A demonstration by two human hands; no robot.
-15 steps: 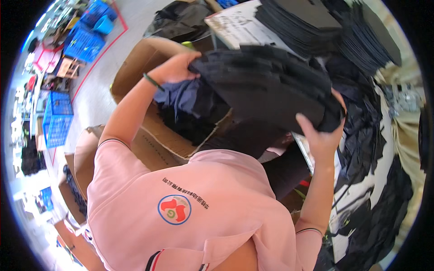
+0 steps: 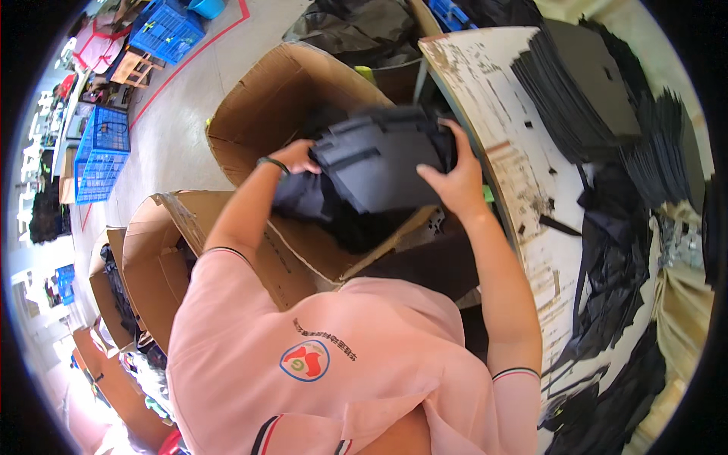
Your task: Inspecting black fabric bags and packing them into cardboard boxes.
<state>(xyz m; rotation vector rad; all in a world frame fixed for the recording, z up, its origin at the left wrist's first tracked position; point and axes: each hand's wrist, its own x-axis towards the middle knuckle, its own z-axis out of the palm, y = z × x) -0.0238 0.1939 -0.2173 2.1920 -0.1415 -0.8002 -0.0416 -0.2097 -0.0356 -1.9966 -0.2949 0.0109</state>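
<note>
A thick stack of flat black pieces (image 2: 390, 173), perhaps fabric or foam, is held between my two hands. My left hand (image 2: 299, 157) grips its left end. My right hand (image 2: 459, 176) clasps the right end, thumb on the near face and fingers round the far side. The stack is over the opening of a large cardboard box (image 2: 246, 106), tilted with its layered edges up. Dark cloth (image 2: 299, 199) lies in the box below and left of the stack. How deep the stack sits is hidden.
To the right, a worn white table (image 2: 485, 83) bears further stacks of black pieces (image 2: 588, 87) and crumpled black scraps (image 2: 614, 250). More cardboard boxes (image 2: 155, 235) stand at the left. Blue crates (image 2: 104, 148) lie beyond a red floor line (image 2: 182, 72). A dark bag (image 2: 353, 34) sits behind the box.
Both hands have carried the black stack left and down, away from the table edge to over the cardboard box. My body has turned left, and more of the table shows.
</note>
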